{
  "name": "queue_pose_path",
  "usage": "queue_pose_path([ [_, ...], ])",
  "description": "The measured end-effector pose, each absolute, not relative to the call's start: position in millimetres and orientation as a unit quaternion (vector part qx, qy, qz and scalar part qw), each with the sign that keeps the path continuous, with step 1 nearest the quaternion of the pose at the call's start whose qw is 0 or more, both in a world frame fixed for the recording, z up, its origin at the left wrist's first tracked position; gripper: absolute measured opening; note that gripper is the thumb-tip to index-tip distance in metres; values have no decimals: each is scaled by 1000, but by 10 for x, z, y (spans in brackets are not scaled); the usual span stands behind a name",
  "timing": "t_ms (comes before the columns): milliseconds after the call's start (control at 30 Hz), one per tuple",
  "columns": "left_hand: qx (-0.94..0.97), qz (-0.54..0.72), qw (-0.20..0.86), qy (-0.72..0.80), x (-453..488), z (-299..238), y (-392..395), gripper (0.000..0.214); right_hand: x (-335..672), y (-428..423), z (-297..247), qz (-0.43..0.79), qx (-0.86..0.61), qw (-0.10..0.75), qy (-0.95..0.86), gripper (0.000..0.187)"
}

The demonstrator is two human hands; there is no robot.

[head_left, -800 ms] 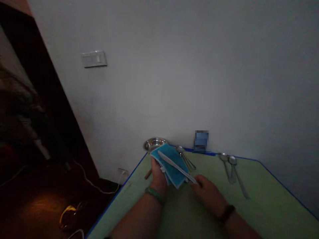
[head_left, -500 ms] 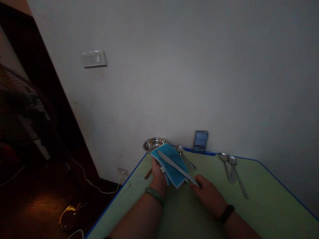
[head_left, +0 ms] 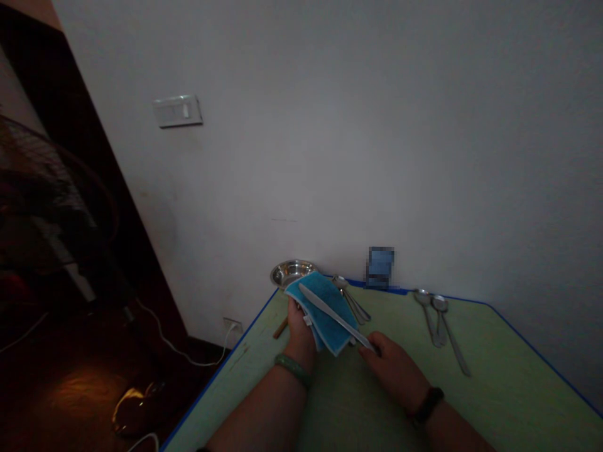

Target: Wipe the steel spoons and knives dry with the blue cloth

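Observation:
A blue cloth [head_left: 340, 336] with a pale edge and a small white tag drapes over my left hand [head_left: 299, 326], which supports it from beneath; most of those fingers are hidden under it. Across the cloth lies the blade of a table knife [head_left: 325, 307], tip toward the upper left. My right hand [head_left: 393, 367] is closed round the knife's handle end. Just beyond the cloth, several spoons [head_left: 360, 309] rest on the table. A shiny metal bowl [head_left: 279, 275] stands behind my left hand, partly covered by the cloth.
More spoons [head_left: 438, 320] lie on the right of the green, blue-edged table [head_left: 499, 376]. A brown stick-like piece [head_left: 281, 328] sits left of my left hand. A blurred-out blue object [head_left: 380, 267] leans against the wall. A dark floor [head_left: 70, 389] with a white cable lies at left.

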State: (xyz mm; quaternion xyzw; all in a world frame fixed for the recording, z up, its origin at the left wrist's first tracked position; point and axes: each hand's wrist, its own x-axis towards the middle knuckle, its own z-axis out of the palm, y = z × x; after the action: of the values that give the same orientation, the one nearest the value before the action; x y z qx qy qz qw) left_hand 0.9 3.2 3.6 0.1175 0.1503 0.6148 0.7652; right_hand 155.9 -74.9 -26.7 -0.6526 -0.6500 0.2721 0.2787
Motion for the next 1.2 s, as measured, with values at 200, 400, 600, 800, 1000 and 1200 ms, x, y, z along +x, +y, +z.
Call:
queue_pose_path([
  [200,127,619,761,146,15,25,23,42,1548,-752,-254,271,-656,271,-651,27],
  [400,110,629,752,166,23,25,43,42,1547,-760,-259,266,-653,273,-655,29],
  [600,114,623,758,157,5,30,28,41,1537,-762,-252,262,-654,265,-658,29],
  [800,101,620,763,155,2,28,23,43,1541,-760,-254,262,-649,265,-663,31],
  [1000,116,613,762,173,-7,41,10,51,1532,-765,-231,269,-649,266,-660,30],
  [1200,126,607,772,141,-1,15,24,45,1535,-774,-238,265,-651,264,-661,29],
])
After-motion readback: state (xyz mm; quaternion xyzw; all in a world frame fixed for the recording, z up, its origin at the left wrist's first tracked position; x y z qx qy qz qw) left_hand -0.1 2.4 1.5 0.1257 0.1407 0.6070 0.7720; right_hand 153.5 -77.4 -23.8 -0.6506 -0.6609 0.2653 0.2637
